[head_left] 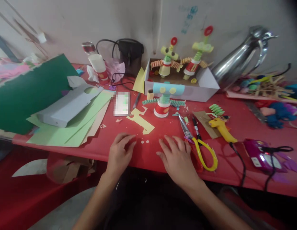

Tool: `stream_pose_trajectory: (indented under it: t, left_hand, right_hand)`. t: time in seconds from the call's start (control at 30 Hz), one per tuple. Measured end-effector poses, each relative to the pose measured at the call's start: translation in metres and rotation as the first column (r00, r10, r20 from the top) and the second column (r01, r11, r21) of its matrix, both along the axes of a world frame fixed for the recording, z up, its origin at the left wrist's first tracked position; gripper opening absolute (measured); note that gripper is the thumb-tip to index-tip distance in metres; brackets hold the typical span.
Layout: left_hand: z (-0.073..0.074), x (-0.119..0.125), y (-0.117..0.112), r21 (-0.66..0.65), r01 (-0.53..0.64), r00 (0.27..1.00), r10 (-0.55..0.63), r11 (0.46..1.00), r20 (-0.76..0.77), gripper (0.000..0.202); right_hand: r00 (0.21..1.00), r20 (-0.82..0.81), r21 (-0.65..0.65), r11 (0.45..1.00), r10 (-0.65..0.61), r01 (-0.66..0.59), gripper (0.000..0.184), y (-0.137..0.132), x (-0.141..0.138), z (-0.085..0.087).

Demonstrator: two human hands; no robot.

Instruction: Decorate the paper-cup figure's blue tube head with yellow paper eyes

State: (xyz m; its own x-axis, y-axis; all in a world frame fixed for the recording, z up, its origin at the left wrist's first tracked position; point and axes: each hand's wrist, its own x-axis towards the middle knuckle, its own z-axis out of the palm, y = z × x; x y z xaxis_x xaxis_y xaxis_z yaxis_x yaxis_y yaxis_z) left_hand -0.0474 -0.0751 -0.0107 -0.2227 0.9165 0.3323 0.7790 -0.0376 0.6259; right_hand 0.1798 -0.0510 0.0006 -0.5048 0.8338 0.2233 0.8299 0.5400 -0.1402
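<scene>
My left hand [121, 151] rests at the front of the red table, fingers a little curved and apart from the thumb, holding nothing. Between the hands lie small white paper dots [145, 141]. My right hand [176, 156] lies with fingers spread, just left of the scissors [204, 153] with yellow handles. Beyond the hands are a cut yellow paper scrap [142, 122] and a paper-cup figure [162, 107] with a light blue roll for a head and pleated green arms. It stands upright, touched by neither hand.
Behind, a white box [182, 91] holds two similar figures. A yellow glue gun [222, 129], a pink power strip [261, 155] and cords lie right. Coloured paper sheets [91, 118] and a green board [31, 92] are left. A metal jug [239, 57] leans at the back right.
</scene>
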Motion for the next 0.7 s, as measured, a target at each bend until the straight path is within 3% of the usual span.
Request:
stream_pose_trajectory:
  t: [0.07,0.23,0.37,0.7]
  left_hand:
    - [0.0,0.006,0.002,-0.019,0.025,0.999,-0.026,0.999,-0.03,0.022]
    - [0.001,0.022,0.012,-0.013,0.102,0.992,-0.103,0.995,-0.078,0.021]
    - [0.002,0.033,0.018,-0.021,0.138,0.975,-0.14,0.99,-0.176,0.018]
    - [0.003,0.032,0.035,-0.054,0.2,0.92,-0.206,0.978,-0.333,0.013]
  right_hand:
    - [0.998,-0.051,0.01,1.0,-0.029,0.03,0.038,0.002,0.003,0.002]
    - [0.97,-0.239,0.04,0.999,0.043,-0.035,0.026,0.001,0.016,0.005]
    - [0.936,-0.353,0.157,0.987,0.013,0.045,0.018,0.003,0.038,0.004]
    - [0.924,-0.348,0.258,0.931,-0.159,0.258,0.016,0.023,0.092,0.004]
